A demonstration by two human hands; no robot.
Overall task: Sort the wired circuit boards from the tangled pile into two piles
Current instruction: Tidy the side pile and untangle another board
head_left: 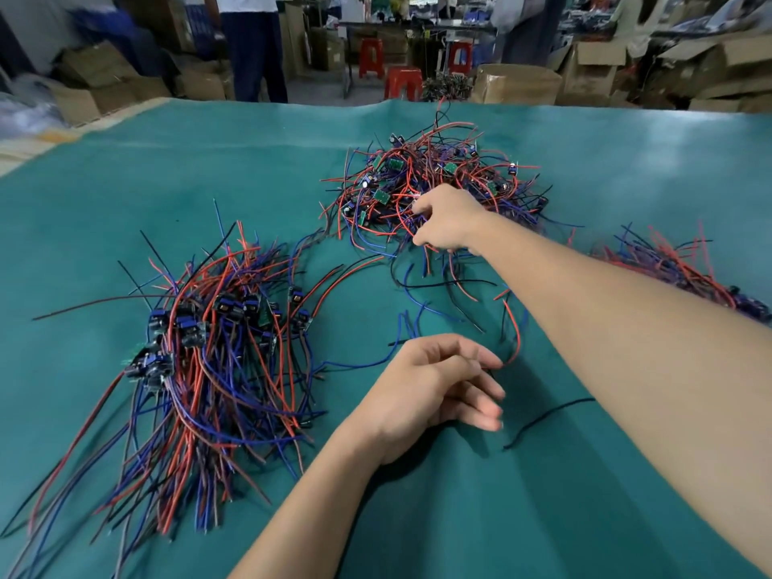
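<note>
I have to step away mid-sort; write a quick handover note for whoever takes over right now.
Right hand: reached into the tangled pile at the far centre of the green mat, fingers curled among red and blue wires; I can't tell whether it has a board yet.
Left hand: near the middle of the mat, fingers loosely curled around thin wire ends.
Done: a large sorted pile lies at the left, and a smaller pile at the right, partly hidden behind the right forearm.
Left: the tangled pile still holds many boards; keep pulling them free and sorting them.
</note>
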